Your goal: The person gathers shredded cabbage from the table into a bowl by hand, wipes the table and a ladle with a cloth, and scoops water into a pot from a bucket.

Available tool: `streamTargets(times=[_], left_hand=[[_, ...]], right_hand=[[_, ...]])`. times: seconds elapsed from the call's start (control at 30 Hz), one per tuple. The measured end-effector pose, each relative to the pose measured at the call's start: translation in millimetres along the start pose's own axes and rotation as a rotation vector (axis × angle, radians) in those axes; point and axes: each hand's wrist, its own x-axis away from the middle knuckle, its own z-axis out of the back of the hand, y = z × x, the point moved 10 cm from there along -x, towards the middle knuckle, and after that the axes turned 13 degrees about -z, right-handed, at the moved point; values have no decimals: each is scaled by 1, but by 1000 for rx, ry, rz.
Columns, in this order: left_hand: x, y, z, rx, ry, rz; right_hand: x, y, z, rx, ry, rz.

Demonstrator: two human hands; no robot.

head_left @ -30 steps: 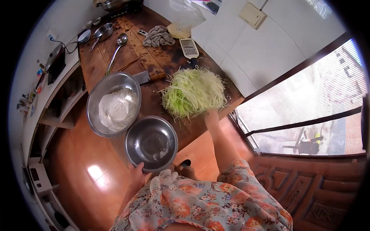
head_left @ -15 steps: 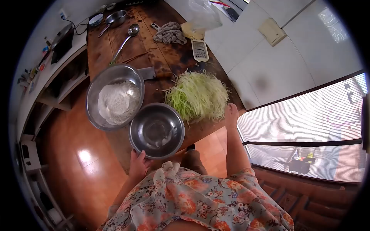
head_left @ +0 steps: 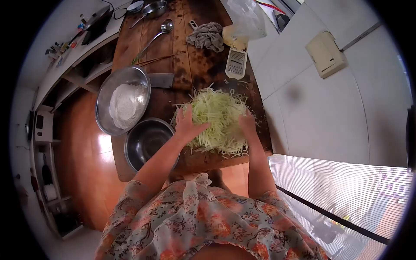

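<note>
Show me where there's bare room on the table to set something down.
The wooden table looks roomiest between the ladle and the grey cloth. A smaller gap lies between the flour bowl and the shredded heap. Its near side is crowded: heap, smaller bowl, left hand and right hand.

Single view, worn on the head; faced forward and steeply down. The table point(head_left: 178, 45) is looked on from above at close range, its far part cut by the top edge. Left hand point(head_left: 186, 125) and right hand point(head_left: 247, 124) are framed near centre, flowered dress point(head_left: 195, 223) along the bottom. Shelves point(head_left: 99, 72) are taken in at left, tiled wall point(head_left: 320, 112) at right.
</note>
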Motion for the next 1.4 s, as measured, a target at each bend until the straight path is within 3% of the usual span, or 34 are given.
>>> streamTargets(times=[0.03,0.07,0.13,0.17,0.23,0.37,0.4,0.47,0.53,0.67,0.77,0.83,0.97,1.13,1.2,1.4], left_hand=[[-3,-8,-12,-35,-107,140],[-7,-9,-14,-31,-100,155],[-2,-32,-25,93,-134,376],[-4,-37,-25,91,-130,386],[-4,-44,-37,388,-92,416],[-2,-21,-43,425,-137,461],[-6,-23,-49,470,-102,449],[-13,-35,-65,520,-59,440],[-31,-25,-80,891,38,191],[-36,4,-87,1047,13,172],[-25,15,-84,1146,20,245],[-23,49,-73,1344,-28,68],[-11,78,-51,1379,-19,49],[1,81,-27,1413,73,-76],[10,81,-13,1436,135,-97],[53,56,34,1395,187,-210]], right_hand=[[-2,0,0,42,-6,5],[-2,0,0,85,-11,9],[-4,3,-6,98,-79,-30],[-2,3,-11,105,-110,-51],[5,4,-21,2,-148,-121],[29,-17,-33,-28,-106,-266],[34,-27,-35,-24,-113,-264],[40,-48,-41,-314,-191,-204],[34,-37,-52,-469,-236,-252],[48,-54,-42,-799,-271,-249],[34,-38,-41,-772,-220,-134],[42,-54,-33,-808,-219,-121],[55,-76,-19,-815,-207,-152],[75,-106,-17,-854,-239,-48],[86,-125,-20,-694,-219,41],[121,-153,-69,-679,-285,124]])
